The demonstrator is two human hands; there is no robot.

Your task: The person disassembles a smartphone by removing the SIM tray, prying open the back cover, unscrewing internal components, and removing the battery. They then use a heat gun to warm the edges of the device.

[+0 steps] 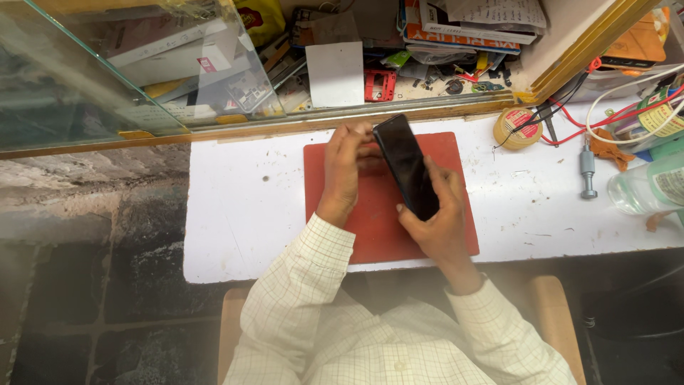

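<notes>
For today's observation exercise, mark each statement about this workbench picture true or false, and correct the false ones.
1. Both hands hold the black slab-shaped phone. True: the left hand is at its top end, the right hand at its lower end.
2. The phone is over a green mat. False: the flat mat is red.
3. A round spool of wire lies right of the mat. True.
4. The white worktop is covered by a cloth. False: it is bare, with small marks.
</notes>
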